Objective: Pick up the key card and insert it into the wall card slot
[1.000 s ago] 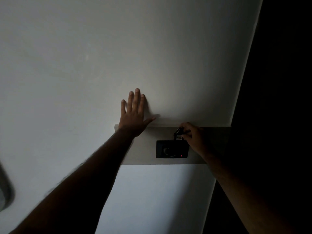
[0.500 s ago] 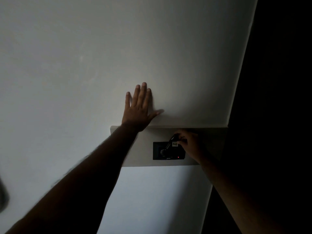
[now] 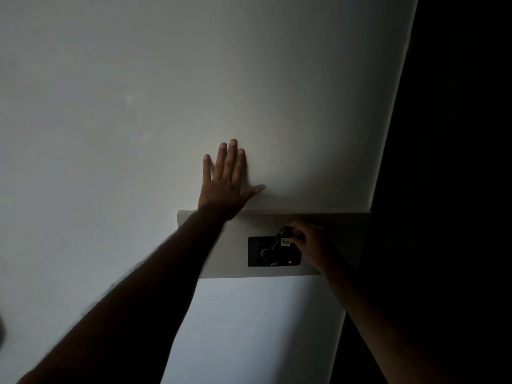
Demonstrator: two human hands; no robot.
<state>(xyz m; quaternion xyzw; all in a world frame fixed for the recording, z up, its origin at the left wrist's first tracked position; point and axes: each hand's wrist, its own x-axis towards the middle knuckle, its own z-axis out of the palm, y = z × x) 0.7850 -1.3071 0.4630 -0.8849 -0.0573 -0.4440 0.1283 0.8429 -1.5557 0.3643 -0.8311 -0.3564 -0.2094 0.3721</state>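
Note:
The room is dim. A black wall card slot [image 3: 273, 257] with a small red light sits on a grey panel [image 3: 221, 245]. My right hand [image 3: 310, 242] pinches a dark key card [image 3: 285, 239] with a white label at the slot's upper right corner. A thin dark piece runs from the card down to a round part on the slot's face. How deep the card sits I cannot tell. My left hand [image 3: 225, 187] lies flat on the white wall above the panel, fingers spread and holding nothing.
The white wall [image 3: 138, 134] fills most of the view. A dark opening or door edge [image 3: 443, 162] runs down the right side, just beyond the panel. A blurred dark shape [image 3: 2, 333] shows at the left edge.
My right hand has brought the key card down from the slot's top edge onto its upper right face. My left hand stays flat on the wall. The view has shifted slightly.

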